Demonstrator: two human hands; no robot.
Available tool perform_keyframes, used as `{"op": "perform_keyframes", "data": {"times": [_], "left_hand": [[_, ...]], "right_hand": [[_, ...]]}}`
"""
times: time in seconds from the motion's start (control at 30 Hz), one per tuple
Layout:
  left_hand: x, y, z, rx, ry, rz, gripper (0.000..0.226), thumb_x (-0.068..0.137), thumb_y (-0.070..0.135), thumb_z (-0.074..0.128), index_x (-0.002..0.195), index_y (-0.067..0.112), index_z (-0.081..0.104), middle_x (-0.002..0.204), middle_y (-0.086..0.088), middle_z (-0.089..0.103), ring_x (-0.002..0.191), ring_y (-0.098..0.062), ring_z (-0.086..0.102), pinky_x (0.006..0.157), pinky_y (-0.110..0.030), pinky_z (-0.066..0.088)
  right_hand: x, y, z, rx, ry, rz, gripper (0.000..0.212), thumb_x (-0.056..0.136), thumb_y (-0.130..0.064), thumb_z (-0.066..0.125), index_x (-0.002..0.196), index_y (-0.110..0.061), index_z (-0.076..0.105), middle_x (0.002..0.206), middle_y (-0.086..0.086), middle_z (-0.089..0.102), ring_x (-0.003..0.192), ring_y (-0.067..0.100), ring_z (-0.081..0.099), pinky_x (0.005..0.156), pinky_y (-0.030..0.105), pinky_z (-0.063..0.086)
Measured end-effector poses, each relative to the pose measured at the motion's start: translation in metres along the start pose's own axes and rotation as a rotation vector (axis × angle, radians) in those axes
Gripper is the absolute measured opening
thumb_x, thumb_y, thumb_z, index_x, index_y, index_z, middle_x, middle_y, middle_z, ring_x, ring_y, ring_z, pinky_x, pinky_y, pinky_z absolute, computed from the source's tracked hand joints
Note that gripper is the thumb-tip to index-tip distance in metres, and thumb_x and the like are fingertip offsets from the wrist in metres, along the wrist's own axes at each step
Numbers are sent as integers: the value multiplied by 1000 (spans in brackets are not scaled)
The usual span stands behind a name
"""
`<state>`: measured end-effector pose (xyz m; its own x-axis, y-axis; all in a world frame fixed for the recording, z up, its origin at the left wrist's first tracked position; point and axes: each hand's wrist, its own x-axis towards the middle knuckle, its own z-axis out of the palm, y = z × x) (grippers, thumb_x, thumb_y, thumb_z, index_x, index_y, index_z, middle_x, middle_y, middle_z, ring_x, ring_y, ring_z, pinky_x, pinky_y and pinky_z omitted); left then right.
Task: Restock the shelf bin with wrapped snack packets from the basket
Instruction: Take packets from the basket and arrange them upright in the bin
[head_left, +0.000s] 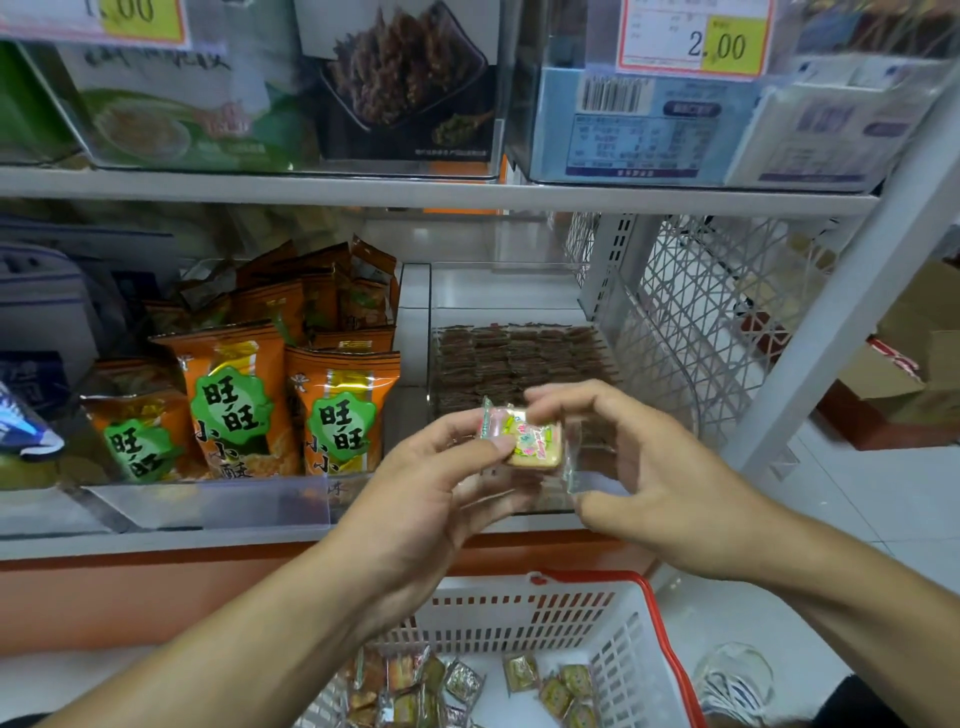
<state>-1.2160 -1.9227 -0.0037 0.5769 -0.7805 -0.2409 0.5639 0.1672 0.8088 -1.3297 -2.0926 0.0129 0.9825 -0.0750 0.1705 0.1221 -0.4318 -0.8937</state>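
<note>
Packet position: one wrapped snack packet (530, 441) is held in the air between both hands, in front of the clear shelf bin (524, 364) and above the basket (550, 608).
Packet orientation: printed face up toward the camera; long axis runs roughly left to right, slightly tilted, with the crimped ends pointing to either side.
Left hand (431, 488): thumb and curled fingers pinch the left end of the packet.
Right hand (639, 467): fingers curled over the right end, thumb below, pinching the clear wrapper edge.
Shelf bin: at the right end of the middle shelf (415, 192), filled with rows of dark brown packets; its front wall is hidden behind the hands.
Basket: white with red rim, on the floor below the shelf front edge; small wrapped packets (467, 686) lie loose inside; its near part is cut off by the frame.
Neighbouring stock: orange snack bags (291, 400) stand in the bin to the left.
Hard to read: print on the held packet is blurred.
Room: white tiled floor (857, 509), cardboard boxes (914, 332) at right.
</note>
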Motion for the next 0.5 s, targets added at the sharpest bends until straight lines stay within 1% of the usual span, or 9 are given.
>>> {"op": "perform_keyframes", "data": {"times": [0.07, 0.13, 0.2, 0.23, 0.3, 0.37, 0.4, 0.43, 0.5], "left_hand": [[-1, -2, -1, 36, 9, 38, 37, 86, 6, 71, 122, 5, 65, 113, -20, 76, 96, -28, 76, 74, -29, 62], [-2, -4, -2, 94, 20, 80, 43, 80, 6, 76, 122, 6, 66, 114, -19, 75, 98, -28, 76, 73, -29, 61], [-2, -6, -3, 174, 35, 116, 47, 72, 11, 82, 118, 11, 70, 114, -14, 75, 103, -28, 75, 78, -32, 62], [-3, -5, -3, 222, 40, 127, 49, 70, 15, 85, 117, 14, 71, 115, -11, 76, 105, -27, 75, 82, -34, 62], [-3, -4, -5, 293, 32, 136, 55, 69, 18, 92, 119, 19, 71, 116, -6, 76, 107, -24, 74, 88, -36, 61], [-3, -3, -6, 307, 7, 142, 60, 66, 11, 93, 121, 20, 70, 117, -5, 77, 107, -23, 74, 91, -35, 60], [-3, -3, -6, 300, 3, 150, 63, 64, 7, 93, 121, 18, 70, 116, -5, 77, 106, -24, 75, 91, -34, 60], [-3, -4, -6, 291, 11, 156, 64, 62, 6, 92, 121, 16, 69, 115, -5, 77, 105, -24, 75, 90, -34, 61], [-3, -5, -6, 276, 43, 164, 58, 63, 9, 85, 118, 15, 70, 111, -5, 78, 101, -23, 76, 86, -33, 62]], "right_hand": [[0, -1, 2, 155, 13, 60, 62, 75, -18, 83, 129, -32, 56, 127, -4, 66, 119, 20, 65, 105, 44, 51], [2, -1, 4, 60, 106, 72, 55, 75, -38, 86, 124, -34, 61, 119, -6, 70, 111, 17, 68, 101, 44, 54], [3, 0, 6, -94, 180, 81, 44, 78, -35, 85, 117, -33, 66, 113, -9, 72, 105, 12, 70, 98, 46, 54], [4, 1, 6, -98, 191, 97, 42, 79, -31, 84, 117, -31, 67, 113, -9, 73, 105, 11, 70, 97, 46, 55], [3, 1, 7, 17, 207, 129, 42, 81, -29, 78, 121, -26, 68, 113, -5, 75, 106, 13, 71, 95, 41, 57], [3, -1, 8, 254, 230, 165, 38, 83, -23, 72, 121, -18, 69, 109, 3, 77, 99, 15, 73, 82, 29, 60], [3, -2, 9, 367, 238, 196, 36, 85, -20, 70, 120, -15, 69, 108, 7, 77, 96, 16, 74, 77, 25, 59], [3, -4, 9, 440, 239, 232, 35, 86, -19, 69, 120, -13, 68, 108, 10, 77, 95, 18, 74, 75, 24, 59], [4, -4, 8, 481, 227, 300, 31, 89, -20, 67, 119, -12, 68, 109, 14, 76, 94, 23, 74, 75, 28, 61]]}}
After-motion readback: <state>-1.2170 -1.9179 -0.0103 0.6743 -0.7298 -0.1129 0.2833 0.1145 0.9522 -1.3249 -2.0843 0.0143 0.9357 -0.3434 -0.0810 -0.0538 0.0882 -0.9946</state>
